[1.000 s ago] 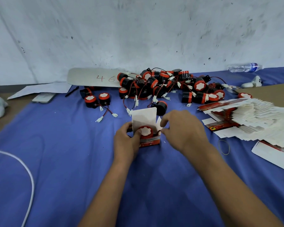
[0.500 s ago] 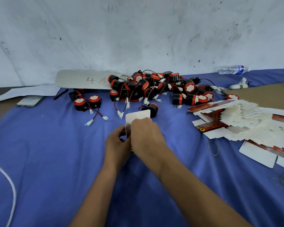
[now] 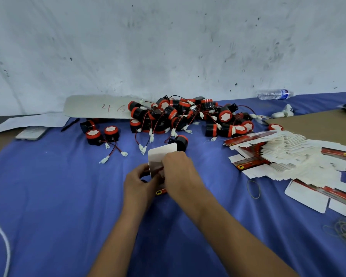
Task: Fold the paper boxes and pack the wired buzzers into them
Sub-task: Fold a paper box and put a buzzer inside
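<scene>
While the left hand (image 3: 137, 183) grips the paper box (image 3: 161, 156) upright on the counter (image 3: 48, 196) to steady it, the right hand (image 3: 178, 172) pinches its side (probably tucking flaps), with loose wired buzzers (image 3: 188, 116) piled just behind.

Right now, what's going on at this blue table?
A person is packing wired buzzers into paper boxes. Both hands work on one small box: the left hand grips its side, and the right hand covers its open top, below the upright white flap. A pile of loose buzzers lies behind, and a stack of flat unfolded boxes to the right.
</scene>
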A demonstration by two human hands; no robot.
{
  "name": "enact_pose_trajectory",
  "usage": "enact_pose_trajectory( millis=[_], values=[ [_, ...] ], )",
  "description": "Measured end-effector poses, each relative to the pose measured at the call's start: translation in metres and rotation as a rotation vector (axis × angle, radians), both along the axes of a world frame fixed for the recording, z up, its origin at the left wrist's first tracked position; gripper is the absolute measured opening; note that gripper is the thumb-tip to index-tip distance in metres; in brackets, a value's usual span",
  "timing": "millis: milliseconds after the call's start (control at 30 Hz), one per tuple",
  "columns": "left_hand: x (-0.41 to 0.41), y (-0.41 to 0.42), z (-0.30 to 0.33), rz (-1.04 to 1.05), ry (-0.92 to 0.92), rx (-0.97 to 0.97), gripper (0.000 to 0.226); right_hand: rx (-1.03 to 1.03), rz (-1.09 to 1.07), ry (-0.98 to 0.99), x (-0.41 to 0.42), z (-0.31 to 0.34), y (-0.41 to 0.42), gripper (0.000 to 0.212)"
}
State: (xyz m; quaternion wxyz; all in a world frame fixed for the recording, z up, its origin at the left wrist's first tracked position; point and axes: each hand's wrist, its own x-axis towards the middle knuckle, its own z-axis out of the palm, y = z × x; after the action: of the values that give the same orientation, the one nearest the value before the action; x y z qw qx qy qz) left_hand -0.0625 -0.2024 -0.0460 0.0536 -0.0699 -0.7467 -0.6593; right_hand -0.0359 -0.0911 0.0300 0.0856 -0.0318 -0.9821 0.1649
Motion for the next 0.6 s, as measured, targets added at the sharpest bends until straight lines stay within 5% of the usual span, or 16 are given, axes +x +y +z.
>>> enact_pose_trajectory(
  millis=[533, 600],
  values=[
    [-0.001, 0.001, 0.002, -0.03, 0.043, -0.083, 0.012, 0.011, -0.151, 0.1, 0.008, -0.007, -0.016, 0.008],
    [-0.001, 0.001, 0.003, -0.038, 0.048, -0.096, 0.015, 0.035, -0.178, 0.083, 0.007, -0.007, -0.017, 0.023]
  ],
)
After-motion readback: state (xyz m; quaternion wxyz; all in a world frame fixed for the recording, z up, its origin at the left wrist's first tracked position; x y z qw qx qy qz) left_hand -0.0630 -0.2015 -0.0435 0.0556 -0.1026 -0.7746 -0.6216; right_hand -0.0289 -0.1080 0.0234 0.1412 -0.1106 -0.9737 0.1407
